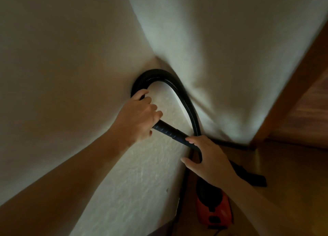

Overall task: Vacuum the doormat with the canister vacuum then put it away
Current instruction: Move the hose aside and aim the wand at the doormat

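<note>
A person's left hand [140, 115] grips the black handle tube [170, 132] of a canister vacuum with its fingers [152, 109] clamped round it, while the right hand [209, 156] rests on the lower tube, fingers spread rather than closed, apparently folding the looped hose [159, 76] flat against the wall for storage. The red canister [214, 211] sits on the wooden floor [284, 173] in a dim corner of pale textured wall [71, 58], its black nozzle [255, 180] lying just beside it; no doormat is in view.
</note>
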{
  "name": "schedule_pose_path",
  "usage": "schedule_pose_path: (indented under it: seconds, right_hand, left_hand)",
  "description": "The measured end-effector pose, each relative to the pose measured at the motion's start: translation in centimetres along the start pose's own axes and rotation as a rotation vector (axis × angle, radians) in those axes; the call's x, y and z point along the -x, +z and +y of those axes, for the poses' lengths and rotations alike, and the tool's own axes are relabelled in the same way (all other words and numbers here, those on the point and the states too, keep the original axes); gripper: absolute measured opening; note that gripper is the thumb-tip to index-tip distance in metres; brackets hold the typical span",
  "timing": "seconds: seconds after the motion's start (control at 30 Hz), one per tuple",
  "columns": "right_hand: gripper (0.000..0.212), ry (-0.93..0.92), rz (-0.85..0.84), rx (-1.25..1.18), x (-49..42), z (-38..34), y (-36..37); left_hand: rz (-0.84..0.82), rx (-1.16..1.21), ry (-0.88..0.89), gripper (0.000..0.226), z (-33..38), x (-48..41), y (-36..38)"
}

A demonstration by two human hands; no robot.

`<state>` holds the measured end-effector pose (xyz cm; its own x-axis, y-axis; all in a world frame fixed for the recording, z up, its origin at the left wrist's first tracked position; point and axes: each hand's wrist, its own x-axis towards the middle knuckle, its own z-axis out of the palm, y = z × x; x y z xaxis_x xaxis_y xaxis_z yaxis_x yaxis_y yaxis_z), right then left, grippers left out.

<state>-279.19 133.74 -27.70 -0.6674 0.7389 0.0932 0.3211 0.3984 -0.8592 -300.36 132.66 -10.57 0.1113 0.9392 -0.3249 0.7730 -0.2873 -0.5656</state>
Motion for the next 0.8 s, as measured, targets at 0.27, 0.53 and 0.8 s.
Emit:
schedule_pose_path:
  seconds: [0.27,0.53,0.8]
  right_hand:
    - [0.061,0.031,0.05,-0.041,2.7,0.6,-0.8]
    - [0.052,0.288,0.142,-0.154,9.9,-1.0,-5.2]
    - [0.065,0.496,0.225,-0.174,16.9,-4.2,-9.3]
  left_hand:
    - [0.01,0.14,0.021,0.021,0.8,0.4,-1.7]
    - [-0.117,0.302,-0.022,0.028,4.0,3.3,-7.7]
    - [-0.023,0.55,-0.147,0.033,9.5,9.7,-11.9]
